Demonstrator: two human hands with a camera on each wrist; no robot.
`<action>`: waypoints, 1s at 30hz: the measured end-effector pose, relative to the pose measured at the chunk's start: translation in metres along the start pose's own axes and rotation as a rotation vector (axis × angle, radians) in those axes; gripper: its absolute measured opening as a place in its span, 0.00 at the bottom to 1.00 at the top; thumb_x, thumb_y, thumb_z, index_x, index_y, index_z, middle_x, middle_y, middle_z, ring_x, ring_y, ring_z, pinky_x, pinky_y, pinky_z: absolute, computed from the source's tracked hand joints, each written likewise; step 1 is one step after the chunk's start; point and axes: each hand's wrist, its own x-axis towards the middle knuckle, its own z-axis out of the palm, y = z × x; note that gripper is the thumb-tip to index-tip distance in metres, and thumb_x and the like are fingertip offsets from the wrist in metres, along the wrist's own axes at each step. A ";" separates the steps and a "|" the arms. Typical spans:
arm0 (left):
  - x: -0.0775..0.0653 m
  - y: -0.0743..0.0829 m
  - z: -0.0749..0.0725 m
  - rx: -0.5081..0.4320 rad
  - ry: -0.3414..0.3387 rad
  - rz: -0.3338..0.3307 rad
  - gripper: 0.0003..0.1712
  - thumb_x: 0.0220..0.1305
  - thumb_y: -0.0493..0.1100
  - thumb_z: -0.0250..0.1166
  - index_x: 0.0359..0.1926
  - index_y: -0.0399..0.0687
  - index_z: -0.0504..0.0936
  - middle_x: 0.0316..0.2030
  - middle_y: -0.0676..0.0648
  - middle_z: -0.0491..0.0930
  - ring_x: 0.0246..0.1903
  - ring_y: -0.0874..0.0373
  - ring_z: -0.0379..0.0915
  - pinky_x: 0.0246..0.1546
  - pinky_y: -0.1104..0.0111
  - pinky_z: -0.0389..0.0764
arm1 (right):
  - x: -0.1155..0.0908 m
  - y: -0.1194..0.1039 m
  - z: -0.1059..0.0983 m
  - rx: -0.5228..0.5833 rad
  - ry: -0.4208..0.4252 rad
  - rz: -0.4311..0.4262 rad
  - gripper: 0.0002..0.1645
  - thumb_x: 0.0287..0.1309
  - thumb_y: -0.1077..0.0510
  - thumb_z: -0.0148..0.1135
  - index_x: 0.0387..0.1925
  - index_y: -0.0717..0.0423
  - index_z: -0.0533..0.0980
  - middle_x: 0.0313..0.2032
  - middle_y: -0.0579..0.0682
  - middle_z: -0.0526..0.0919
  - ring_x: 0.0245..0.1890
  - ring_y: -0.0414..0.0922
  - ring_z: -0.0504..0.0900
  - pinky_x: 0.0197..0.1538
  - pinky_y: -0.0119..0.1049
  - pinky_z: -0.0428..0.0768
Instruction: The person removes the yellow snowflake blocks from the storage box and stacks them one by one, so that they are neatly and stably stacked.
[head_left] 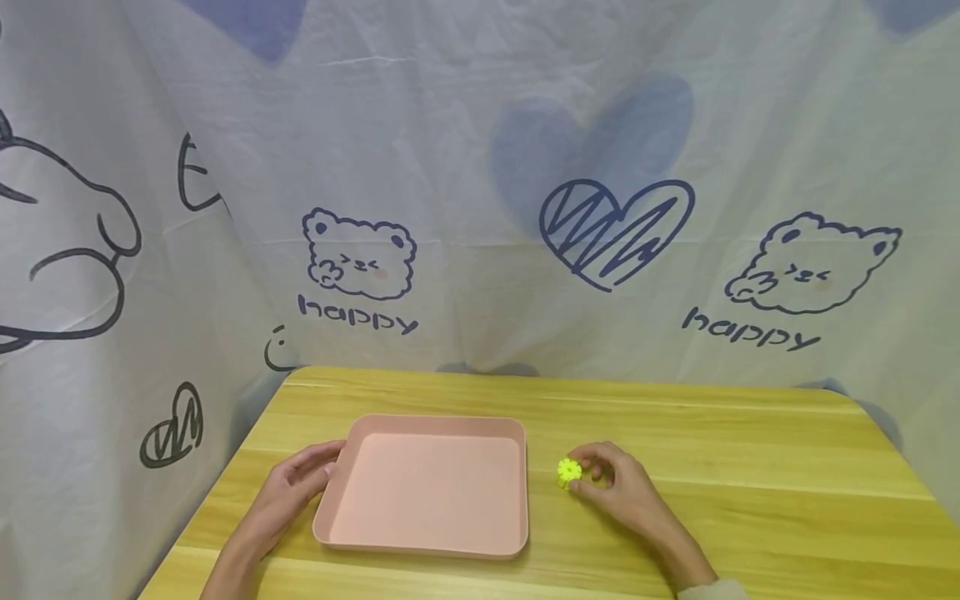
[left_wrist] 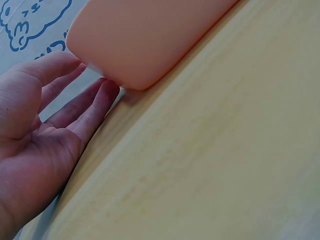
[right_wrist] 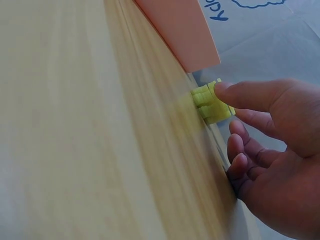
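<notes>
A shallow pink tray (head_left: 427,542) lies on the wooden table, its inside bare. At its left wall is my left hand (head_left: 296,481), fingers extended; the left wrist view shows the fingertips (left_wrist: 111,89) right at the outside of the tray's corner. To the right of the tray, my right hand (head_left: 618,487) pinches a small bright yellow stack of notched, flower-shaped discs (head_left: 569,472) between thumb and index finger. In the right wrist view the stack (right_wrist: 212,102) is close over the tabletop, and the other fingers are curled beside it.
The wooden table (head_left: 750,475) has a light striped grain and rounded back corners. Behind it hangs a white cloth (head_left: 465,275) with drawn hearts, bear faces and the word "happy". A light sleeve (head_left: 712,590) shows at my right wrist.
</notes>
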 end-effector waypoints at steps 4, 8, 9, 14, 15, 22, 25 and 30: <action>0.000 0.000 0.000 -0.001 -0.008 0.005 0.26 0.78 0.39 0.59 0.70 0.31 0.69 0.65 0.40 0.75 0.60 0.62 0.76 0.59 0.69 0.79 | 0.000 0.000 0.000 -0.003 0.002 0.005 0.21 0.54 0.61 0.77 0.50 0.56 0.82 0.42 0.50 0.80 0.40 0.47 0.76 0.41 0.31 0.78; 0.001 0.000 0.000 -0.006 -0.002 0.004 0.26 0.77 0.39 0.59 0.70 0.31 0.69 0.65 0.40 0.76 0.60 0.62 0.76 0.59 0.69 0.79 | 0.000 0.000 0.000 -0.004 0.013 0.004 0.21 0.53 0.61 0.78 0.49 0.57 0.82 0.42 0.50 0.81 0.40 0.48 0.76 0.41 0.31 0.78; 0.001 0.000 0.000 -0.006 0.000 0.004 0.26 0.77 0.39 0.59 0.70 0.31 0.69 0.65 0.40 0.76 0.60 0.62 0.76 0.59 0.69 0.80 | 0.000 0.000 0.000 -0.004 0.016 0.004 0.21 0.53 0.62 0.78 0.49 0.57 0.82 0.41 0.50 0.81 0.40 0.48 0.76 0.41 0.31 0.78; 0.001 0.000 0.000 0.000 0.002 0.009 0.26 0.77 0.38 0.59 0.70 0.31 0.69 0.65 0.41 0.76 0.60 0.62 0.76 0.59 0.69 0.80 | 0.000 -0.001 0.000 0.005 0.022 0.013 0.21 0.53 0.62 0.78 0.49 0.57 0.82 0.41 0.50 0.81 0.40 0.48 0.76 0.42 0.32 0.79; 0.001 0.000 0.000 -0.003 -0.002 0.011 0.26 0.77 0.38 0.59 0.70 0.31 0.69 0.65 0.40 0.76 0.60 0.62 0.76 0.59 0.69 0.80 | 0.000 -0.001 0.000 0.008 0.022 0.018 0.21 0.53 0.61 0.78 0.49 0.57 0.82 0.41 0.49 0.81 0.40 0.48 0.76 0.42 0.32 0.79; 0.002 -0.001 0.000 -0.021 -0.032 0.034 0.26 0.78 0.37 0.57 0.71 0.29 0.68 0.66 0.39 0.75 0.61 0.60 0.76 0.59 0.68 0.80 | 0.000 0.000 -0.001 0.016 0.014 0.014 0.20 0.54 0.59 0.78 0.49 0.57 0.82 0.41 0.50 0.81 0.40 0.48 0.75 0.41 0.31 0.78; 0.001 -0.001 -0.001 -0.026 -0.034 0.036 0.26 0.78 0.37 0.57 0.71 0.29 0.68 0.65 0.40 0.76 0.60 0.60 0.76 0.59 0.68 0.80 | 0.000 0.000 0.000 0.017 0.012 0.015 0.21 0.54 0.59 0.78 0.49 0.56 0.82 0.41 0.50 0.81 0.40 0.48 0.76 0.42 0.31 0.78; 0.000 -0.003 -0.001 -0.030 -0.022 0.020 0.26 0.78 0.37 0.57 0.71 0.29 0.67 0.65 0.42 0.76 0.60 0.61 0.76 0.60 0.68 0.79 | -0.001 0.000 0.001 0.024 0.027 0.027 0.22 0.51 0.59 0.80 0.48 0.56 0.83 0.40 0.49 0.81 0.40 0.48 0.77 0.42 0.32 0.79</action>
